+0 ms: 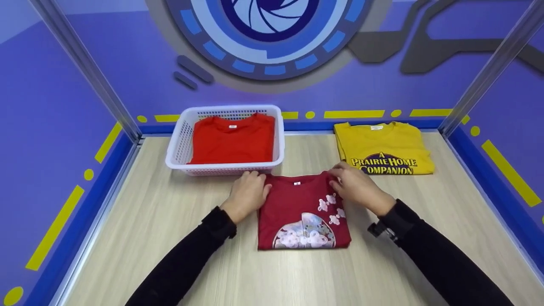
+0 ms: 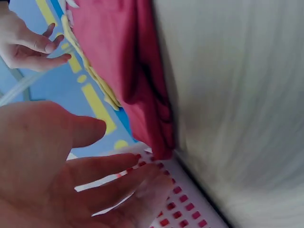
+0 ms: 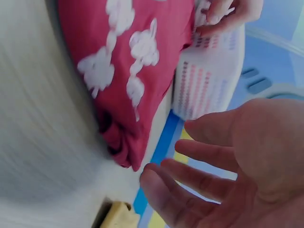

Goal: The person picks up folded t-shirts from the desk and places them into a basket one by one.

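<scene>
squaring up the folded maroon shirt [image 1: 289,199] looks like the step in hand, prob. nearly done. it lies flat on the surface [image 1: 289,280], neck edge away from the person, just in front of the white basket [image 1: 225,167] w/ the red shirt [image 1: 233,142] in it; folded yellow shirt [image 1: 382,144] sits at back right. left hand [image 1: 246,194] at the shirt's left neck-side corner, right hand [image 1: 358,187] at the right one. per wrist cams: fingers of both hands loosely spread, thumbs apart, pinching nothing; right ones look just clear of the cloth, left contact can't tell. next move prob. calls for fingers under both corners, thumbs on top, then an even lift so folds don't slip.
</scene>
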